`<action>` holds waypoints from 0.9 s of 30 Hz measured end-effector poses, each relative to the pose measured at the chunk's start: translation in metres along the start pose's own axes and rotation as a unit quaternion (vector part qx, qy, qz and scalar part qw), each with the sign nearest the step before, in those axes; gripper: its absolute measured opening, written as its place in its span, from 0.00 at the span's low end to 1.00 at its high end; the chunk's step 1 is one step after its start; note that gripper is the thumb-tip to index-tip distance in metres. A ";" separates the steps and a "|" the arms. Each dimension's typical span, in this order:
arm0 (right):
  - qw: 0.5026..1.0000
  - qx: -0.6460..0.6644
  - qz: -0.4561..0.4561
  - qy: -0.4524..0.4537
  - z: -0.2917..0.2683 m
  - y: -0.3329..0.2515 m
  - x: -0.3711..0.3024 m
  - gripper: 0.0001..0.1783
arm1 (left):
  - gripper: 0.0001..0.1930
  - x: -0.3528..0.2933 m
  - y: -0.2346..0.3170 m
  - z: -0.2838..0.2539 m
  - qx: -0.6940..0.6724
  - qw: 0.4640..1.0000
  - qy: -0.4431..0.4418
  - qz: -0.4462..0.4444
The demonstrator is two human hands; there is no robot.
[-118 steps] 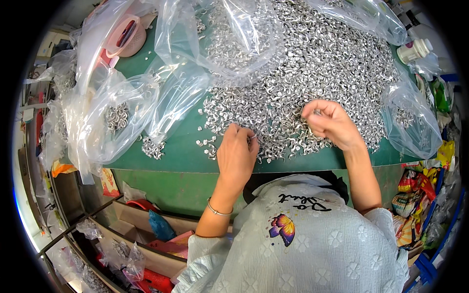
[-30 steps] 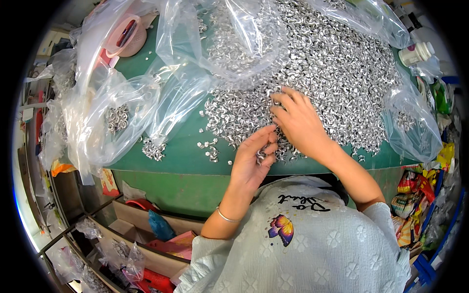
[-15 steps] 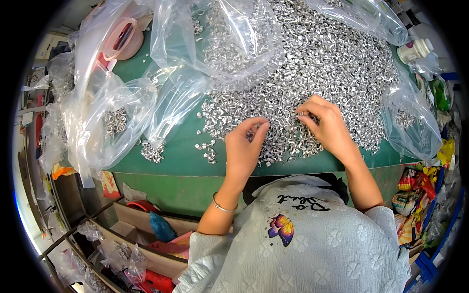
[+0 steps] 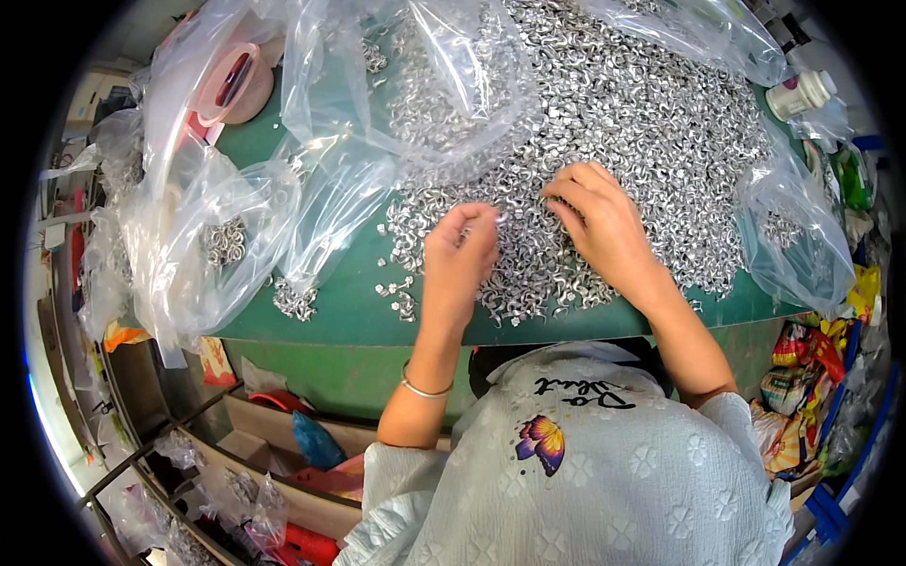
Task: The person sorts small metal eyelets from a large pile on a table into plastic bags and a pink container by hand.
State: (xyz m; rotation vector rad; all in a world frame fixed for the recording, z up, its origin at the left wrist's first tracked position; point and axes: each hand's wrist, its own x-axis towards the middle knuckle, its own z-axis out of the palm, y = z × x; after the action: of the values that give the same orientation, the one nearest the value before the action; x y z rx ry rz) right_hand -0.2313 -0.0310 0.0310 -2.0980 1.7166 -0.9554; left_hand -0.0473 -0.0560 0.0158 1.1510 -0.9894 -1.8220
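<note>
A wide heap of small curved silvery metal pieces (image 4: 651,123) covers much of the green table (image 4: 354,316). Over its near left part is my left hand (image 4: 460,250), a bangle on its wrist. Its thumb and fingertips are pinched together on one small shiny metal piece (image 4: 501,216), slightly blurred. To the right, my right hand (image 4: 604,222) reaches onto the heap with bent fingers, the fingertips down among the pieces. Whether it grips any of them is hidden. A few loose pieces (image 4: 401,297) lie left of my left wrist.
Clear plastic bags (image 4: 349,179) lie across the left and far side, one with ring-like pieces (image 4: 226,242) inside. A pink basket (image 4: 247,90) stands at the far left, a white bottle (image 4: 800,95) at the far right. Another bag (image 4: 788,231) lies at the right edge. Drawers (image 4: 255,443) sit below left.
My left hand has shifted up and slightly left, its fingers now closed on a piece. My right hand has moved left and farther up the heap.
</note>
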 end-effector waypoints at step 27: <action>0.978 0.143 0.146 -0.031 0.012 -0.007 0.019 0.07 | 0.05 -0.014 -0.006 0.007 0.359 0.909 0.123 0.171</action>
State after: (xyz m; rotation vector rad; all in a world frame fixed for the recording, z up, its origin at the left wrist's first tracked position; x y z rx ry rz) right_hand -0.2161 -0.0497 0.0322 -1.6255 1.6829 -0.9686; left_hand -0.0501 -0.0401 0.0175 1.4657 -1.6521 -1.0083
